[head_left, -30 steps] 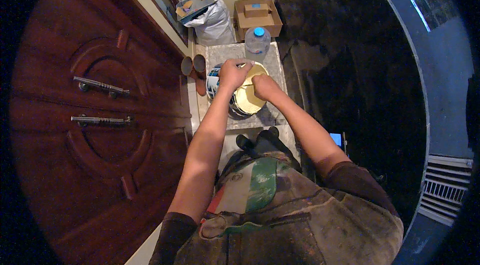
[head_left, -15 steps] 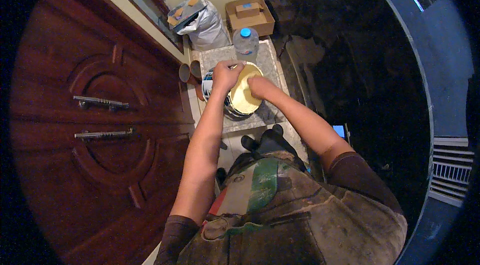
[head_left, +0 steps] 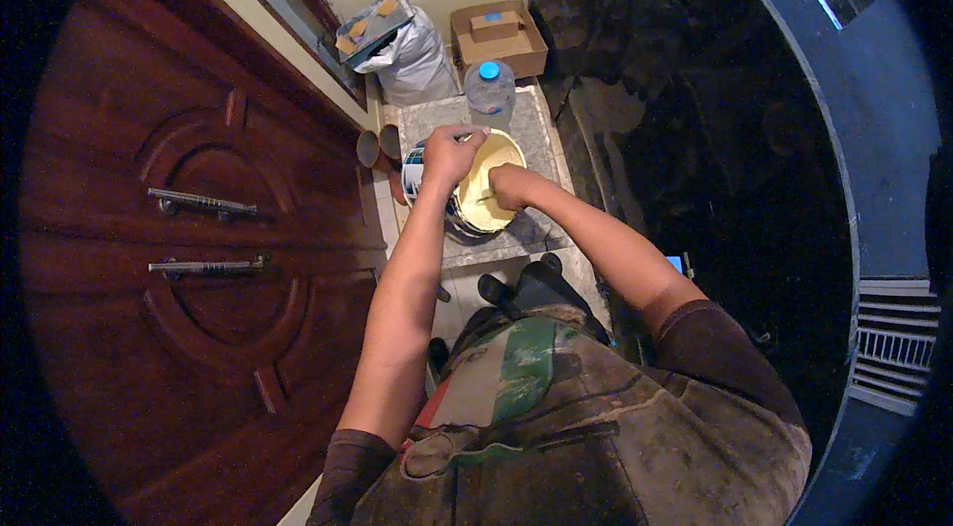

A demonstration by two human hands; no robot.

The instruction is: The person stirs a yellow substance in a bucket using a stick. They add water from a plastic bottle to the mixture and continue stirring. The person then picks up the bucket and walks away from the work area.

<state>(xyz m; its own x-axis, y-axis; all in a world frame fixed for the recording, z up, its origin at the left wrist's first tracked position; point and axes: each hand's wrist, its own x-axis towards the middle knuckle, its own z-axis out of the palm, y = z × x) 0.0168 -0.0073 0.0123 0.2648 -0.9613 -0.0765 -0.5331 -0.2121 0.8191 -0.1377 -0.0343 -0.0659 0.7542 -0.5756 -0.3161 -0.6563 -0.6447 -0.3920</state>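
My left hand (head_left: 449, 153) grips the upper left rim of a round bucket (head_left: 415, 169) with yellow, creamy contents (head_left: 490, 216). The bucket is tilted toward the right on a pale marbled slab (head_left: 539, 147). My right hand (head_left: 512, 186) is closed inside the bucket around a thin stick-like tool (head_left: 484, 198), whose lower end is hard to make out. Just behind the bucket stands a large clear plastic bottle (head_left: 488, 94) with a blue cap.
A dark red wooden door (head_left: 119, 248) fills the left. Two cylindrical brown objects (head_left: 368, 151) sit left of the slab. Behind are a white sack (head_left: 417, 69) topped with flat pieces and a cardboard box (head_left: 506, 55). A glossy black wall (head_left: 715, 159) lines the right.
My right hand has shifted inside the bucket, now sitting a little lower and turned, with more of the stick showing than half a second ago. My left hand stays on the rim.
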